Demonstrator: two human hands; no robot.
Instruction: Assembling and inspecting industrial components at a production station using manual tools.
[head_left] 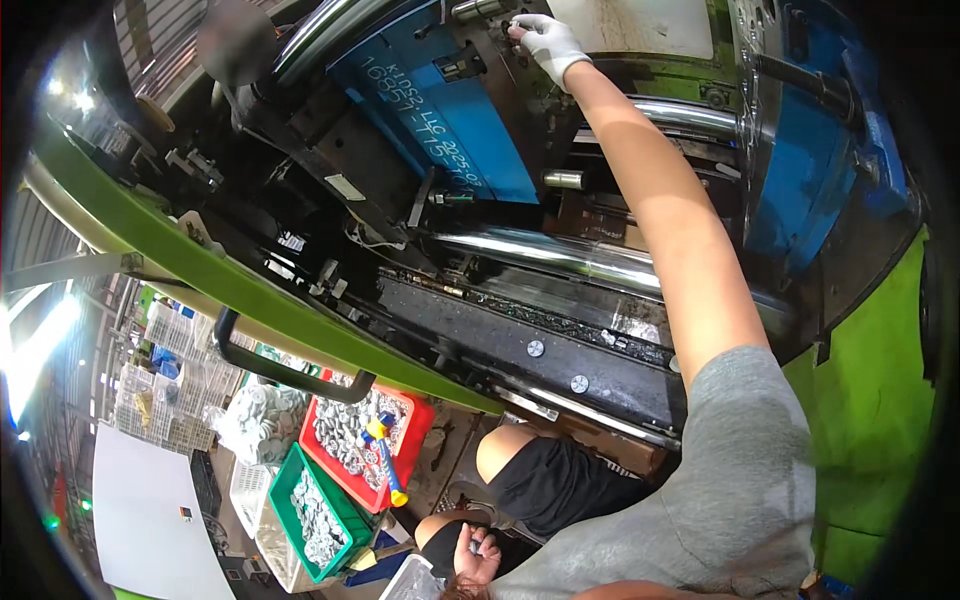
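My right arm reaches up into a large machine. The right hand (548, 46), in a white glove with bare fingertips, is at the dark face of a blue steel mould block (420, 110). Its fingers are closed at the mould face; what they hold, if anything, is too small to make out. Low in the view, beside my knee, my bare left hand (478, 553) has its fingers curled round a small grey piece (475, 547), mostly hidden by them.
Polished guide bars (560, 262) cross the machine below my right arm. Two round metal parts, one a grey disc (580, 384), lie on its dark ledge. At lower left stand a red crate (415, 440) and a green crate (350, 525) of grey parts, with a blue-and-yellow hammer (388, 465) on the red one.
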